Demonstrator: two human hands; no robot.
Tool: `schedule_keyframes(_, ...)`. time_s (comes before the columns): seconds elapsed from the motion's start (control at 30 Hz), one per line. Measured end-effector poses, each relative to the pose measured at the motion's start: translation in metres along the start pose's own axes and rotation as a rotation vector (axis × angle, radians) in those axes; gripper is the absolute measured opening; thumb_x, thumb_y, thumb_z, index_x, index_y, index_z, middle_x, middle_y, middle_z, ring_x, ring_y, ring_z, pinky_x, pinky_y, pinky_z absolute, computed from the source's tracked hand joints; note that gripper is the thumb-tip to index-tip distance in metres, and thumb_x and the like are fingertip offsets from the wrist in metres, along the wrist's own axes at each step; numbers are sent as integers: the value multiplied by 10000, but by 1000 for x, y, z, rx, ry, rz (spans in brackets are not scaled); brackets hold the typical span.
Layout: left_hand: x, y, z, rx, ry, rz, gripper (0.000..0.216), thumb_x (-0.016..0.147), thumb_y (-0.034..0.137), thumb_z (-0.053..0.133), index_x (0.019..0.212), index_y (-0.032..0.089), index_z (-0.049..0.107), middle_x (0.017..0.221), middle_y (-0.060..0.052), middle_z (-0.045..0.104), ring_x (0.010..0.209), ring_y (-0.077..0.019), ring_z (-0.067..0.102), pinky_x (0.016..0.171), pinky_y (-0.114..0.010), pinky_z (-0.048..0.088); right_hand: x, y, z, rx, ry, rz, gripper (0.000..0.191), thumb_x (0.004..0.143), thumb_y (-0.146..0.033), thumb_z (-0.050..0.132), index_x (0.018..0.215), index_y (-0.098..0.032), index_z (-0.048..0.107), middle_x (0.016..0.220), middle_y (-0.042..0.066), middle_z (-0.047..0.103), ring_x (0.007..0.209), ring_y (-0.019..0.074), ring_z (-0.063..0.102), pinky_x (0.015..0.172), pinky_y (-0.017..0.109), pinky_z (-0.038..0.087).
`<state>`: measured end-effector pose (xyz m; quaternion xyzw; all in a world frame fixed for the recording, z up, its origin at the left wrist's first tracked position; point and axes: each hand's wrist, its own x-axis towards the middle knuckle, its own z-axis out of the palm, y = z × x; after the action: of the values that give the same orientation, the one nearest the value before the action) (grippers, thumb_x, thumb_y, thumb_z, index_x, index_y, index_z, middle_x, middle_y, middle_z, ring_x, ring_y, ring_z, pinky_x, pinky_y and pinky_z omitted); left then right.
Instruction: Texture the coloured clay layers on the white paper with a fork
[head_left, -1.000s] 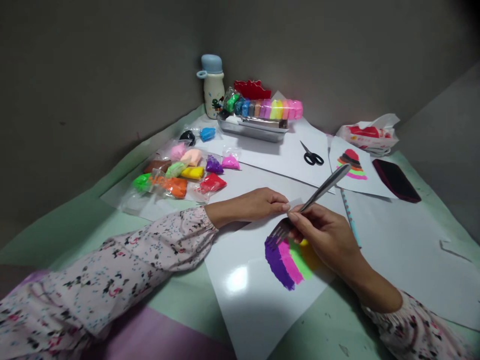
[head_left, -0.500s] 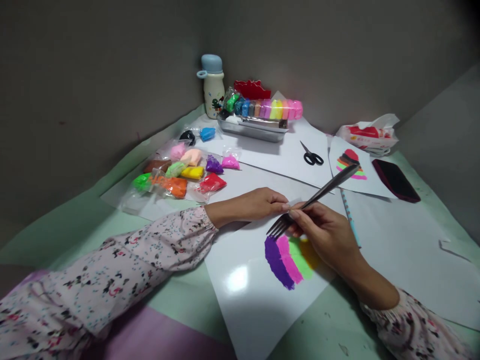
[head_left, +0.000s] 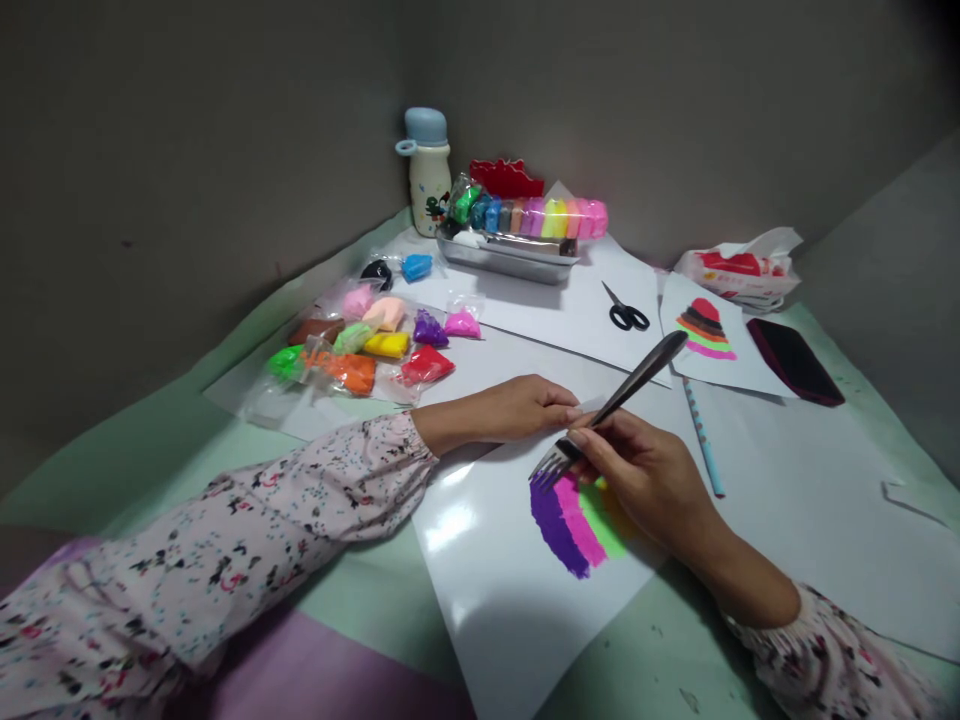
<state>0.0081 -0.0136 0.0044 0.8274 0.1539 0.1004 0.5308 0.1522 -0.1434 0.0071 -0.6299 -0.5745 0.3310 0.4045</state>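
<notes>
My right hand (head_left: 645,480) pinches a metal fork (head_left: 607,408) near its neck, handle pointing up and to the right. The tines touch the top edge of the purple band of a clay rainbow (head_left: 574,515) spread on a white sheet (head_left: 495,590). The bands run purple, pink, green, then yellow, and my hand hides part of the yellow. My left hand (head_left: 517,405) lies palm down on the sheet just above the clay, fingers together and pressing the paper flat.
Small bags of coloured clay (head_left: 360,350) lie at the left. Behind them stand a bottle (head_left: 429,172) and a metal tray (head_left: 506,255) with a clay strip. Scissors (head_left: 625,312), another clay picture (head_left: 705,330), a pencil (head_left: 703,437), a dark case (head_left: 795,360) and tissues (head_left: 739,268) sit right.
The fork lifted slightly off the purple clay half a second ago and has come back down onto its top edge. My left hand has stayed put.
</notes>
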Motion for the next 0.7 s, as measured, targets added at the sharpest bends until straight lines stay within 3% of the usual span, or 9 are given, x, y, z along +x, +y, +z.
schedule_keyframes(0.17, -1, 2, 0, 5, 4, -12, 319, 880, 406, 445, 755, 156, 596, 723, -1, 541, 684, -125, 460, 646, -252, 360, 1, -2, -3, 56, 101, 22, 214, 858, -403, 612, 841, -192, 638, 630, -3, 654, 557, 132, 632, 546, 243, 504)
schedule_keyframes(0.43, -1, 3, 0, -13, -10, 3, 252, 866, 310, 449, 727, 157, 592, 713, 3, 551, 682, -123, 467, 659, -250, 371, -3, -4, 1, -18, -78, 11, 217, 880, -386, 579, 790, -192, 611, 592, -9, 638, 539, 138, 630, 540, 250, 489)
schedule_keyframes(0.53, -1, 3, 0, -22, -2, 1, 233, 854, 289, 458, 732, 157, 605, 717, 3, 562, 689, -124, 480, 665, -251, 376, -3, -3, 3, -85, -37, -2, 217, 885, -392, 569, 803, -196, 617, 614, -4, 648, 558, 146, 638, 550, 260, 489)
schedule_keyframes(0.7, -1, 3, 0, -35, 16, -25, 339, 865, 440, 462, 747, 158, 609, 742, -4, 576, 713, -134, 494, 677, -255, 380, 0, -2, 1, -111, 87, -11, 214, 875, -406, 583, 844, -203, 642, 633, -2, 660, 575, 146, 640, 552, 257, 491)
